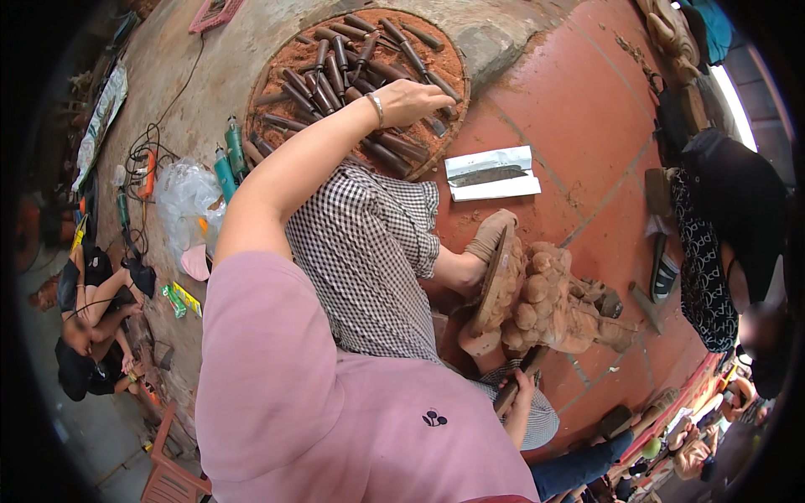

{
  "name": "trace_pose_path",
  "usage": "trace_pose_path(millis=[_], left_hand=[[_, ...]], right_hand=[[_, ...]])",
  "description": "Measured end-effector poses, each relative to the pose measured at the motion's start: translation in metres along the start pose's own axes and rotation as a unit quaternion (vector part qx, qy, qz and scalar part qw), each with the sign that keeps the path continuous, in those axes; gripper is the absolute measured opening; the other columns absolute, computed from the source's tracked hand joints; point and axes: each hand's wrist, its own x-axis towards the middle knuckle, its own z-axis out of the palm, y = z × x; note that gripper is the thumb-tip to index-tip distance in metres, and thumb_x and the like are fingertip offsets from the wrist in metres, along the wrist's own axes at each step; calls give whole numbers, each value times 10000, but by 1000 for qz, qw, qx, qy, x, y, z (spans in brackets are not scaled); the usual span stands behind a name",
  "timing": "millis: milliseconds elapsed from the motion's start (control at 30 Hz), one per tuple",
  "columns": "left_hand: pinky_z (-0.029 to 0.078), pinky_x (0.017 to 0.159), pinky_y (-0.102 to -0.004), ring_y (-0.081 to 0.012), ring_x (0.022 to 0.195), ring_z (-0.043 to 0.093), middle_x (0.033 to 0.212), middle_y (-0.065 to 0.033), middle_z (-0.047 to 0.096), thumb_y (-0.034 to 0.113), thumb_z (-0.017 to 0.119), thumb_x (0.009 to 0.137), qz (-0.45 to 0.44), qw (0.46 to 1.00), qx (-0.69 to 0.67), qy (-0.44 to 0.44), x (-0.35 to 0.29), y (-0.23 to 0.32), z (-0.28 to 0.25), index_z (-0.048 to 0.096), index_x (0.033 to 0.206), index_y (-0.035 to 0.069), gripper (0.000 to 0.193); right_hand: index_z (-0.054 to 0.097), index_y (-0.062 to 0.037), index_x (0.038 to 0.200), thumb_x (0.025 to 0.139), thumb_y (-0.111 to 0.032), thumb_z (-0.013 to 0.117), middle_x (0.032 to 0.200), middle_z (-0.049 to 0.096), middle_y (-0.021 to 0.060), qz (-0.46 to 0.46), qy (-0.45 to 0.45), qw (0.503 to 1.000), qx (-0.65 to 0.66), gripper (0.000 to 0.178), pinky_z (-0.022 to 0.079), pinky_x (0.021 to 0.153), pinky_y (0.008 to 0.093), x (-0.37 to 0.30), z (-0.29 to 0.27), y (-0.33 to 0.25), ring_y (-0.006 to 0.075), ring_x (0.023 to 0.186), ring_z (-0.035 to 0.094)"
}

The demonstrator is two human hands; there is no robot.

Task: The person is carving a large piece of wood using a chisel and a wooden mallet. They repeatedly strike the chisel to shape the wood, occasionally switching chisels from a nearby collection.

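Roughly, round tray (461,75) partly hidden by left forearm (314,163); carving (537,302) below-right of tray, far side unseen; chisels (335,74) in tray; left hand (411,102) over tray's right side, palm down, fingers bent, grip can't tell; right hand (523,391), well below tray, closed round wooden handle (506,398)

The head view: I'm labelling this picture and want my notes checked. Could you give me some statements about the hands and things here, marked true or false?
1. The left hand is over the round tray of dark-handled tools. True.
2. The bracelet is on the right wrist. False: it is on the left.
3. The right hand holds a wooden bar. True.
4. The lumpy brown carving lies inside the tray. False: it is apart from it, near the person's feet.
5. The shirt is green. False: it is pink.
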Motion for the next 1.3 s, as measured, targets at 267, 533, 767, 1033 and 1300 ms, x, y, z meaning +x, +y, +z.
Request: trace_pose_path(millis=[267, 533, 767, 1033, 1300], left_hand=[[532, 645, -272, -155, 726, 670, 827, -74, 687, 77, 729, 791, -113, 947, -232, 192, 6, 4, -21, 697, 864, 42, 88], [534, 645, -241, -75, 699, 650, 771, -25, 692, 85, 762, 785, -156, 920, -321, 161, 2, 10, -27, 717, 879, 45, 112], [536, 635, -239, -102, 720, 679, 813, -48, 722, 82, 731, 810, -81, 935, -283, 197, 14, 23, -35, 731, 916, 54, 109], [511, 501, -194, -79, 596, 671, 707, -75, 701, 49, 728, 819, -73, 885, -380, 261, 54, 131, -92, 695, 886, -32, 111], [516, 521, -181, -72, 626, 655, 745, -68, 689, -7, 706, 833, -155, 698, -692, 103, 41, 214, -86, 642, 920, -52, 116]], right_hand=[[453, -42, 1030, 847, -86, 626, 770, 594, 112, -7, 0, 1000, -8, 256, 525, 463, 299, -3, 5, -5, 192, 571, 578], [461, -47, 1024, 848, -91, 628, 772, 593, 103, -3, -5, 1000, -9, 247, 513, 464, 299, -2, 3, -5, 189, 583, 576], [464, -53, 1020, 848, -93, 626, 776, 590, 98, 0, -6, 1000, -9, 240, 512, 469, 300, -2, 2, -3, 186, 588, 572], [470, -54, 1015, 839, -113, 631, 782, 585, 94, 1, 27, 999, -22, 247, 514, 464, 302, -7, 7, -7, 186, 562, 569], [494, -54, 1005, 848, -136, 630, 771, 576, 84, -1, 17, 999, -27, 224, 506, 477, 292, -7, 10, -9, 174, 572, 567]])
